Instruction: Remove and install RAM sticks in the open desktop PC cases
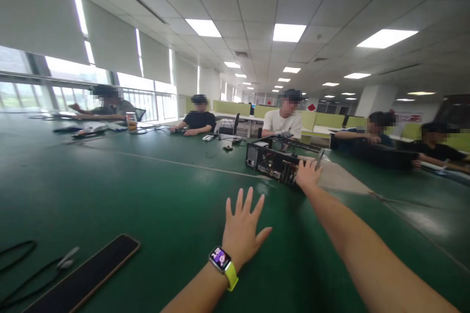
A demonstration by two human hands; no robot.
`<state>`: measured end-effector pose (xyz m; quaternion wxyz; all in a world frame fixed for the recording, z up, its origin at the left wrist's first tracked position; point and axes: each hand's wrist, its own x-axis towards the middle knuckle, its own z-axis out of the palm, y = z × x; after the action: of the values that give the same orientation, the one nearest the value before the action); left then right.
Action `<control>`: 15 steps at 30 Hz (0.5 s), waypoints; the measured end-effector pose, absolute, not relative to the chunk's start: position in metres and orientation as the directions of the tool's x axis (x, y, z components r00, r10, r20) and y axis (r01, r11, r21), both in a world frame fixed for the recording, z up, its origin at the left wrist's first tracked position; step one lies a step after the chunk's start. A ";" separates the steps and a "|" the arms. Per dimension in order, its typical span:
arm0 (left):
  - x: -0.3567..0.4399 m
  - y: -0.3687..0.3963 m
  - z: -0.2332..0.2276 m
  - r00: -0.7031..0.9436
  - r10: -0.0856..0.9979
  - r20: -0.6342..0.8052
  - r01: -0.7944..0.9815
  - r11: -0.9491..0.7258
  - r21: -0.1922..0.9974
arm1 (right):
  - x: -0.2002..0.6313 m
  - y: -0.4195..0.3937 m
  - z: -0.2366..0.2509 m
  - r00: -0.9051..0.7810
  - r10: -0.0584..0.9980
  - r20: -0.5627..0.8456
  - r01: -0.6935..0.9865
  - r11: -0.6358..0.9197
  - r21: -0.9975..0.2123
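An open black computer case [273, 165] with its inner boards showing lies on the green table, in front of a person in a white shirt. My right hand [309, 174] reaches out to the near right end of this case and rests against it with fingers spread; its palm side is hidden. Nearer to me, my left hand [242, 229] is held over the table, palm down, fingers wide apart and holding nothing. A smartwatch [220, 258] with a yellow-green strap is on the left wrist.
A long dark flat panel [86, 274] and black cables [31, 281] lie at the lower left. Several people sit around the green table [154, 195]. A cup [131, 122] stands far left. Another black case [384, 153] is at the right, before a co-worker.
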<state>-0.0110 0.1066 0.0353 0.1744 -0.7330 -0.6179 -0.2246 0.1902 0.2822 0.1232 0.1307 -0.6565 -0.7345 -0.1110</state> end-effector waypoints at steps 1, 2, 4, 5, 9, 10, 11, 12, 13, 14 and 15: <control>-0.012 0.103 0.035 0.151 0.838 0.524 0.982 -0.189 0.019 | 0.192 0.285 0.118 -0.023 0.940 0.342 0.998 0.042 -0.046; -0.012 0.100 0.036 0.167 0.849 0.501 0.980 -0.200 0.013 | 0.193 0.286 0.114 0.017 0.941 0.339 0.997 0.008 -0.071; -0.009 0.099 0.039 0.220 0.865 0.450 0.971 -0.238 -0.018 | 0.196 0.281 0.111 0.025 0.943 0.333 0.995 0.011 -0.104; -0.005 0.099 0.042 0.264 0.866 0.424 0.962 -0.271 -0.044 | 0.196 0.274 0.112 -0.004 0.945 0.328 0.992 0.044 -0.116; 0.017 0.091 0.053 0.503 0.791 0.348 0.864 -0.467 -0.187 | 0.198 0.213 0.125 -0.245 0.927 0.284 0.937 0.302 -0.177; 0.025 0.087 0.055 0.562 0.758 0.331 0.827 -0.520 -0.214 | 0.200 0.188 0.129 -0.335 0.899 0.283 0.891 0.400 -0.216; 0.033 0.082 0.057 0.620 0.721 0.311 0.785 -0.574 -0.232 | 0.203 0.162 0.133 -0.430 0.853 0.296 0.821 0.506 -0.264; 0.042 0.076 0.057 0.670 0.683 0.290 0.742 -0.626 -0.238 | 0.207 0.133 0.136 -0.524 0.790 0.319 0.727 0.610 -0.315; 0.052 0.070 0.058 0.706 0.655 0.270 0.708 -0.669 -0.229 | 0.211 0.105 0.138 -0.609 0.714 0.346 0.618 0.700 -0.358; 0.064 0.064 0.057 0.731 0.635 0.251 0.681 -0.701 -0.211 | 0.215 0.077 0.138 -0.675 0.641 0.366 0.515 0.764 -0.388; 0.077 0.057 0.056 0.748 0.620 0.236 0.661 -0.725 -0.193 | 0.219 0.051 0.137 -0.721 0.586 0.369 0.442 0.800 -0.406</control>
<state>0.0766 0.0575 0.0558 0.1332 -0.9255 -0.3460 -0.0778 0.2189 0.0514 0.1373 0.2462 -0.2806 -0.9161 0.1459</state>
